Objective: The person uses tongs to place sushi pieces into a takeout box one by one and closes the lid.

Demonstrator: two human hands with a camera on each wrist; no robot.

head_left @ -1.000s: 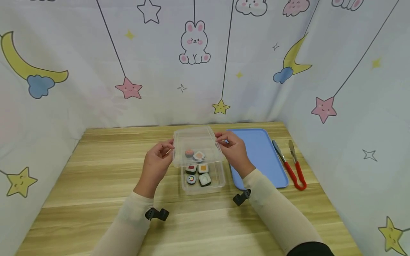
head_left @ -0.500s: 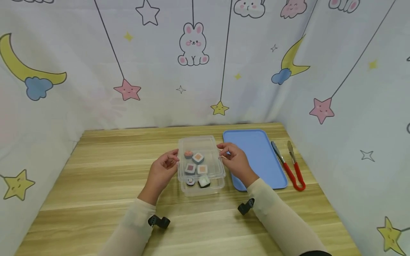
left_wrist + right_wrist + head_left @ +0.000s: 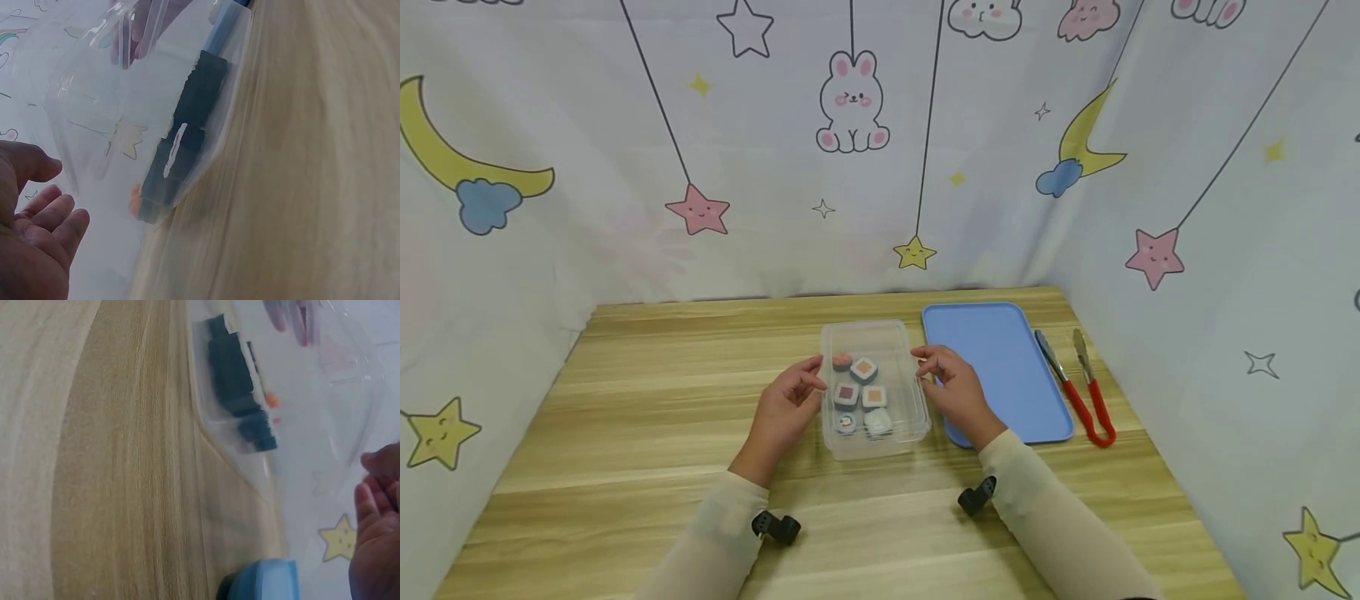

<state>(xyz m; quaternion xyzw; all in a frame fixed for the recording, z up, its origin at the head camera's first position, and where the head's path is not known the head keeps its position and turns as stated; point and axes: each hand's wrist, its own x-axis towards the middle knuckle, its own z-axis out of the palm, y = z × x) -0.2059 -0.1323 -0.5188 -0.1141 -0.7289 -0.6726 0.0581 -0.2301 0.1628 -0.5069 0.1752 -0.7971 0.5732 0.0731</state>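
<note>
A clear plastic box (image 3: 872, 451) stands on the wooden table, its clear lid (image 3: 868, 333) lying over the top. Through the plastic show several toy sushi pieces (image 3: 863, 369), among them an orange-topped one (image 3: 842, 362) at the back. My left hand (image 3: 786, 408) is at the lid's left edge; in the left wrist view its thumb and fingers (image 3: 75, 225) stand apart, close by the rim. On the other side, my right hand (image 3: 953, 387) has its fingertips right at the lid's right edge. The right wrist view shows its loosely bent fingers (image 3: 364, 500) beside the rim, pinching nothing visible.
Right of the box lies a blue tray (image 3: 996, 333), partly behind my right hand. Red-handled metal tongs (image 3: 1090, 400) lie spread beyond it. A patterned curtain (image 3: 775, 250) hangs along the table's back edge.
The lid has come down from its tilt and slid towards me until it covers the box. Both hands have come down with it and now stand loosely at its sides.
</note>
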